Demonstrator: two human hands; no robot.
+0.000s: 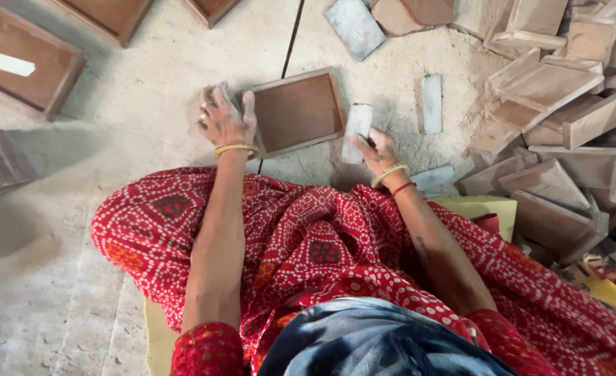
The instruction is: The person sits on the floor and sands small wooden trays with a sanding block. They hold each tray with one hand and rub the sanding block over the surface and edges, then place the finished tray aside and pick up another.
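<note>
Head view: left hand point(226, 120) lies flat, fingers spread, on the wooden tray's point(298, 111) left edge; right hand point(377, 148), right of tray, grips a grey block point(356, 132); brace the tray firmly.

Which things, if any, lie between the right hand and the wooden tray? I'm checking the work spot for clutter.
Nothing visible does. The right hand holds a grey block right beside the wooden tray, with only bare dusty floor between them; the left hand rests at the tray's opposite edge.

Red garment with white dotted bandhani print and darker square motifs, covering lap and upper arms; sleeves end above the elbows. Blue-grey cloth draped at the chest. Left hand point(225, 120): yellow bangle, dusty fingers. Right hand point(379, 152): yellow bangle plus thin red one; small dark forearm marking.
</note>
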